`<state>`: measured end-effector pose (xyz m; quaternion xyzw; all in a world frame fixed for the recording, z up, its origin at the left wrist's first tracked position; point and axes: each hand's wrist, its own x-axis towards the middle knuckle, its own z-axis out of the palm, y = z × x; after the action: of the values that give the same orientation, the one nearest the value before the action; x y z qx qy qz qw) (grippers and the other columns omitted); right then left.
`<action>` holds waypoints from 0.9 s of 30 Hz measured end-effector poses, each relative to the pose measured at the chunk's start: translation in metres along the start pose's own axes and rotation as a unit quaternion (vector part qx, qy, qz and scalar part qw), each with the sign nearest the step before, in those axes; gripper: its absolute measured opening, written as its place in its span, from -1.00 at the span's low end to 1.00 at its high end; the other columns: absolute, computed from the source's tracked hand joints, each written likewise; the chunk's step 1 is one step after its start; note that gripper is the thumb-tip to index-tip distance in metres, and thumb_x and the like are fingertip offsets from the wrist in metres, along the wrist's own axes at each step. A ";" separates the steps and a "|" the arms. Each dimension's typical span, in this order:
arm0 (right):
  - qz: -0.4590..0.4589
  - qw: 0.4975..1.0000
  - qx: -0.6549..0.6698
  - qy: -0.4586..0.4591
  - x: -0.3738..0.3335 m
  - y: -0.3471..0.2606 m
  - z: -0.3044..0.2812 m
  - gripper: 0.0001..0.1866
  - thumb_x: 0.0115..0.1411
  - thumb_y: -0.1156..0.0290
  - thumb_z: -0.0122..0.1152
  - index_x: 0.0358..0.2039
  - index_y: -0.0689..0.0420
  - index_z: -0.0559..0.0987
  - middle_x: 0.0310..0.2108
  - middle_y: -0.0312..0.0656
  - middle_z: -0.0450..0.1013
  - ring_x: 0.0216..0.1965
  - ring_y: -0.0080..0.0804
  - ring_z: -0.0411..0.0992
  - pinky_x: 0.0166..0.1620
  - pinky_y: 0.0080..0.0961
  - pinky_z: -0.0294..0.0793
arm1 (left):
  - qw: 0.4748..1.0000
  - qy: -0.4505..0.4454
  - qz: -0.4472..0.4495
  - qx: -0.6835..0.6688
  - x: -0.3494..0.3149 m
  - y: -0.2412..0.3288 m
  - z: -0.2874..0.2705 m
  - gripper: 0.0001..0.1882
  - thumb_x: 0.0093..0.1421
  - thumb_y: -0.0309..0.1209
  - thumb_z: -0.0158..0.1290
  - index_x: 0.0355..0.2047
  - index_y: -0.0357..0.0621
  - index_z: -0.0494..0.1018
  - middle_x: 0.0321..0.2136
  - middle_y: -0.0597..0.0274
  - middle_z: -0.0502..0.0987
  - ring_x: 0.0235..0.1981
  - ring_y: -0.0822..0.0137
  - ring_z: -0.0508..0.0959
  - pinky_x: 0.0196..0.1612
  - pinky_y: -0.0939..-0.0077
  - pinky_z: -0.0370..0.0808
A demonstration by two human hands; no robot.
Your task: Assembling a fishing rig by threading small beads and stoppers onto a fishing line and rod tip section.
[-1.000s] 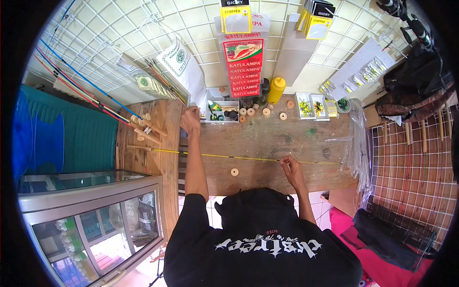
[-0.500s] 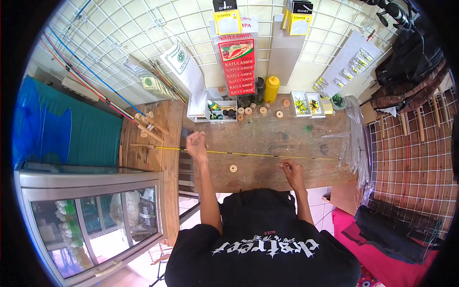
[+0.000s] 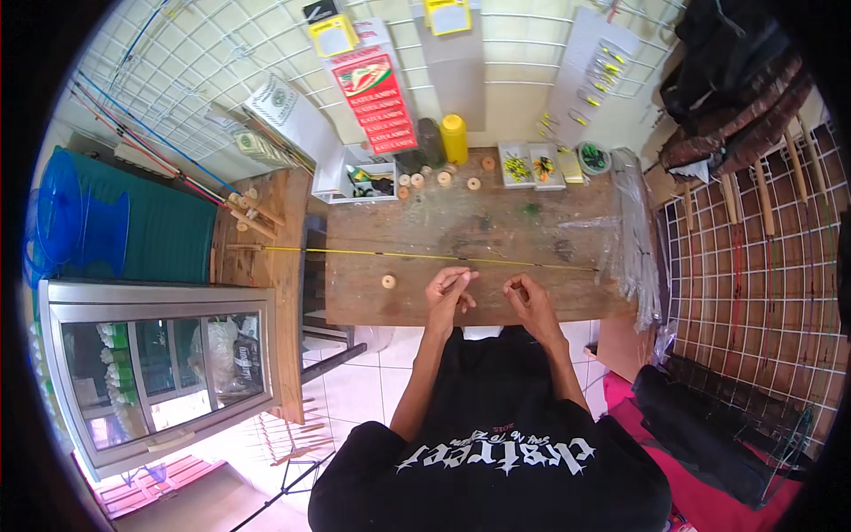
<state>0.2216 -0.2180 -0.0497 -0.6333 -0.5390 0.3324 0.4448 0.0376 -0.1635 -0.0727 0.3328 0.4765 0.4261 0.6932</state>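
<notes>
The left hand (image 3: pixel 448 291) and the right hand (image 3: pixel 530 301) were near each other, with thumb and fingers of each drawn together; whether they pinched something very fine, I could not tell. Just beyond them lay a thin yellow rod with dark bands (image 3: pixel 403 255). A careless knock could perhaps roll this slender rod, or the round, pale wooden disc with a hole (image 3: pixel 388 282) left of the hands. Beneath was a worn, stained brown wooden bench (image 3: pixel 362 306); farther right, crinkled clear plastic (image 3: pixel 631 230).
</notes>
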 end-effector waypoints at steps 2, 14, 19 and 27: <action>0.092 0.995 0.033 -0.038 -0.004 -0.007 -0.026 -0.89 0.19 0.45 0.21 -0.29 0.20 0.55 -0.53 -0.22 0.42 -0.46 -0.55 0.36 -0.45 -0.55 0.30 | 0.998 -0.049 -0.005 -0.033 -0.009 -0.002 0.028 -0.81 0.26 -0.39 0.11 -0.16 -0.17 0.47 -0.18 0.13 0.59 -0.62 0.52 0.48 -0.61 0.69 0.33; -0.034 0.995 0.088 0.013 -0.008 -0.039 -0.093 -0.87 0.09 0.51 0.31 -0.37 0.22 0.53 -0.56 -0.33 0.26 -0.51 -0.59 0.20 -0.43 -0.59 0.19 | 0.982 -0.100 0.025 -0.159 -0.039 -0.012 0.103 -0.88 0.26 -0.50 0.08 -0.19 -0.22 0.49 -0.29 0.23 0.54 -0.65 0.58 0.33 -0.62 0.69 0.22; -0.045 0.994 0.092 0.033 -0.005 -0.045 -0.099 -0.87 0.08 0.52 0.30 -0.37 0.21 0.53 -0.56 -0.29 0.30 -0.52 -0.57 0.22 -0.42 -0.57 0.21 | 0.976 -0.118 0.033 -0.177 -0.033 -0.001 0.111 -0.87 0.26 -0.50 0.08 -0.19 -0.23 0.49 -0.29 0.21 0.54 -0.66 0.57 0.32 -0.61 0.67 0.22; -0.086 0.991 0.070 0.077 0.005 -0.051 -0.090 -0.87 0.11 0.53 0.26 -0.34 0.22 0.50 -0.55 -0.26 0.34 -0.51 -0.51 0.26 -0.41 -0.53 0.25 | 0.972 -0.160 0.043 -0.169 -0.014 0.008 0.112 -0.90 0.25 -0.50 0.09 -0.25 -0.25 0.50 -0.33 0.13 0.59 -0.71 0.55 0.33 -0.64 0.68 0.23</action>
<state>0.2842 -0.2306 0.0320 -0.5755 -0.5311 0.2801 0.5553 0.1387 -0.1794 -0.0244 0.2944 0.2659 0.4710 0.7879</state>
